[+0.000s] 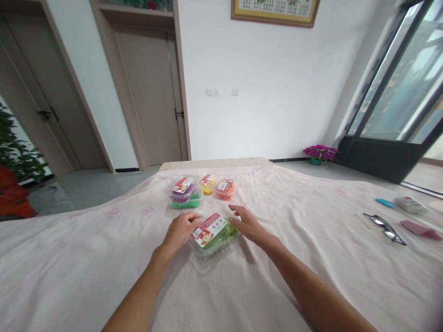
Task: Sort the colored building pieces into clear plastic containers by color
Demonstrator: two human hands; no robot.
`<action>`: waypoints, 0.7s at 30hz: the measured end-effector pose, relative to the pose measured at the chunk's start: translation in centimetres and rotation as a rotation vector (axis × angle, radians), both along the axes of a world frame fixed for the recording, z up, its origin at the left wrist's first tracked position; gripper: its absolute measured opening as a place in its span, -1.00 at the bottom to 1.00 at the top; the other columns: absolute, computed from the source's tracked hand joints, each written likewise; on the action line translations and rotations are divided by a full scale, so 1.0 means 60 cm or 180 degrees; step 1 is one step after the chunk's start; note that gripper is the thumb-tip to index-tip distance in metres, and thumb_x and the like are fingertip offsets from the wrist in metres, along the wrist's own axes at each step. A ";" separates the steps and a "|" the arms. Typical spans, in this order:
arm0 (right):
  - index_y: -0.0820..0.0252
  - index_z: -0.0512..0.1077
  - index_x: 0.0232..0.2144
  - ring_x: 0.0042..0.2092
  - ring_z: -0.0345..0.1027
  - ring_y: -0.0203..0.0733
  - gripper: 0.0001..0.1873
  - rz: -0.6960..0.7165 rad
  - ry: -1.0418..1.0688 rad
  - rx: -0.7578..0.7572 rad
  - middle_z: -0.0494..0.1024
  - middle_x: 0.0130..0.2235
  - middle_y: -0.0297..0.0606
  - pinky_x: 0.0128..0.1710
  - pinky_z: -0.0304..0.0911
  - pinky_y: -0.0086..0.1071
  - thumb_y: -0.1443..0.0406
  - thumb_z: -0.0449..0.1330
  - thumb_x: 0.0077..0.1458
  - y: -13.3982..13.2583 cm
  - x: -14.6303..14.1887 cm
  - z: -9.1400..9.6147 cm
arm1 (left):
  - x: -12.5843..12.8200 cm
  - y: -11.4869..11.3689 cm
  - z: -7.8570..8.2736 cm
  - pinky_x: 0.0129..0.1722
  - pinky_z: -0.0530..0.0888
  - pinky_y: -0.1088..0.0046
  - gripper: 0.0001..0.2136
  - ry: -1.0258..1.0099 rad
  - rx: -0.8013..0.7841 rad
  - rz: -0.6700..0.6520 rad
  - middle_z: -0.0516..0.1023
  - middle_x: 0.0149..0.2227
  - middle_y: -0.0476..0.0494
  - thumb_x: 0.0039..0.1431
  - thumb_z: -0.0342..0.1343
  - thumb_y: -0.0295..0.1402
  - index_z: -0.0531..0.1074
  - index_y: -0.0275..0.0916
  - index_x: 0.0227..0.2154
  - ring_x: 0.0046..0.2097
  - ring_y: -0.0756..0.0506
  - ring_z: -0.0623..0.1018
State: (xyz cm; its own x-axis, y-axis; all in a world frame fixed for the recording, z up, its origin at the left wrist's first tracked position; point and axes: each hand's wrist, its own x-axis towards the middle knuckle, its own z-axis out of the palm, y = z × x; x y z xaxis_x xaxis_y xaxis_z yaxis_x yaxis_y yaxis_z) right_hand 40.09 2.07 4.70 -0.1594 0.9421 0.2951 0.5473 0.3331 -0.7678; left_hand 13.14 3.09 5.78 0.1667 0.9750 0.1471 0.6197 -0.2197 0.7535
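Note:
A clear plastic container (221, 242) with a red-and-white label and green contents lies in front of me on the cloth. My left hand (180, 229) is closed at its left side, thumb by the lid edge. On the opposite side, my right hand (249, 224) grips the right edge, its thumb over the lid and its fingers near the far corner. Just beyond sit a labelled container with purple contents (180, 190), stacked on one with green contents (192, 201). Beside them are a yellow-filled container (207, 183) and an orange-filled container (224, 190).
A pale flowered cloth (104, 258) covers the table. At the right lie eyeglasses (386, 228), a pink item (419, 229), a blue item (386, 203) and a whitish pack (410, 205). Past the table are doors, a wall and a pot of purple flowers (320, 153).

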 end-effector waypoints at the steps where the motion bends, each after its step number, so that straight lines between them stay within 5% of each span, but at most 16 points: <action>1: 0.17 0.42 0.16 0.02 0.44 -0.01 -0.45 -0.0024 0.0008 -0.0056 0.48 0.13 0.00 -0.01 0.40 -0.10 0.33 0.19 0.08 0.001 0.003 0.001 | 0.004 0.002 0.005 -0.17 0.43 0.41 -0.70 0.0068 -0.0012 -0.0036 0.70 -0.14 -0.12 0.15 0.12 -0.16 0.65 -0.17 -0.21 -0.13 -0.19 0.63; 8: 0.15 0.34 0.22 -0.15 0.51 -0.12 -0.28 0.0079 0.0347 -0.1004 0.47 0.16 -0.02 -0.33 0.45 -0.35 0.46 0.11 -0.05 -0.010 0.013 0.034 | 0.023 0.024 0.013 -0.29 0.39 0.45 -0.70 0.0215 -0.0007 -0.0309 0.70 -0.27 -0.15 0.10 0.15 -0.13 0.66 -0.21 -0.30 -0.25 -0.16 0.61; 13: 0.16 0.32 0.24 -0.06 0.48 -0.03 -0.23 0.0395 0.0478 -0.1360 0.41 0.20 0.01 -0.43 0.45 -0.40 0.47 0.14 -0.09 -0.024 0.016 0.057 | 0.026 0.039 -0.002 -0.29 0.41 0.44 -0.66 0.0092 -0.0101 -0.0386 0.70 -0.30 -0.16 0.07 0.16 -0.10 0.66 -0.26 -0.28 -0.28 -0.16 0.61; 21: 0.18 0.20 0.32 -0.15 0.43 -0.17 -0.26 0.0540 -0.0471 -0.1572 0.45 0.08 -0.05 -0.48 0.33 -0.52 0.36 0.17 0.07 -0.020 0.039 0.071 | 0.032 0.050 -0.016 -0.34 0.39 0.42 -0.67 -0.0069 -0.0172 -0.0345 0.68 -0.37 -0.16 0.03 0.18 -0.09 0.65 -0.28 -0.38 -0.32 -0.18 0.60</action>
